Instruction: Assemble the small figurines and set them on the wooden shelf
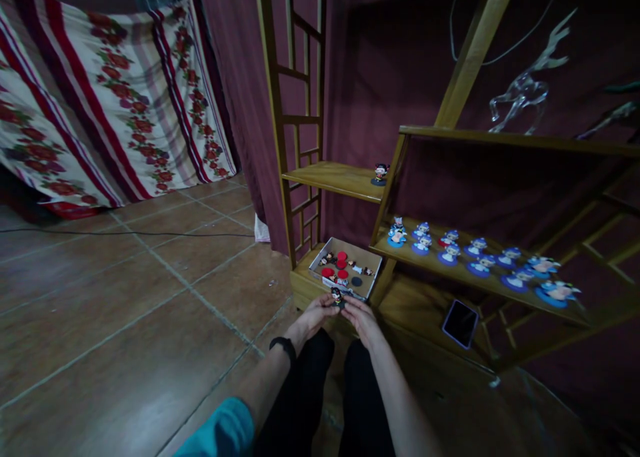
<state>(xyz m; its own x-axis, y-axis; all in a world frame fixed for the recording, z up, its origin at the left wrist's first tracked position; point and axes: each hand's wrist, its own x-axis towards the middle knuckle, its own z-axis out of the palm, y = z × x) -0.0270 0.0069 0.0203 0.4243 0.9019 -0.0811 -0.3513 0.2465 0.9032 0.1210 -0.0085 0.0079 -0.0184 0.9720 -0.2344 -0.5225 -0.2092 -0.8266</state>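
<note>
Between my two hands, just in front of a shallow box, is a small figurine (pixel 337 296) with dark hair on a dark base. My left hand (pixel 316 312) closes its fingers on the figurine's left side. From the other side my right hand (pixel 361 317) grips the same figurine. Inside the white-edged box (pixel 373 285) lie several more figurines, along with round red bases (pixel 327 272) and a dark round base (pixel 357 281). Another figurine (pixel 380 173) stands upright on the small shelf above.
Several blue-and-white figurines (pixel 449 253) stand in rows on the wooden shelf (pixel 500 287) to the right. A tablet-like device (pixel 461 323) rests on the lower shelf. Up on the top shelf is a clear deer ornament (pixel 525 93). A thin cable (pixel 150 233) crosses the tiled floor.
</note>
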